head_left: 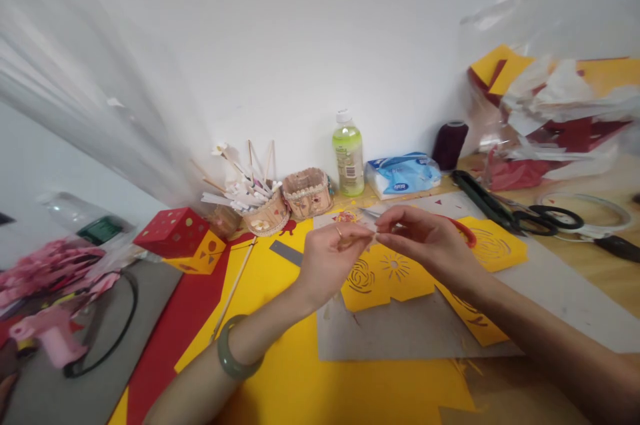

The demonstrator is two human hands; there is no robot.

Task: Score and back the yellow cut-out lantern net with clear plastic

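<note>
My left hand [333, 258] and my right hand [425, 238] meet fingertip to fingertip above the work surface. Both are closed in a pinch, and whatever is between the fingers is too small to make out. Behind my right hand shows a red curved handle [466, 233], and a pointed metal tip [369, 213] pokes out left of its fingers; I cannot tell whether the hand holds them. Below lies yellow paper [385, 288] with cut-out swirl and sunburst patterns. More cut yellow paper [493, 245] rests to the right, on a grey board [360, 338].
Along the wall stand a small basket of sticks [265, 212], another basket [307, 195], a green bottle [349, 155], a tissue pack [403, 175] and dark thread [450, 145]. Black scissors [543, 220] lie right. Left are a red-and-yellow box [183, 242] and a pink glue gun [53, 338].
</note>
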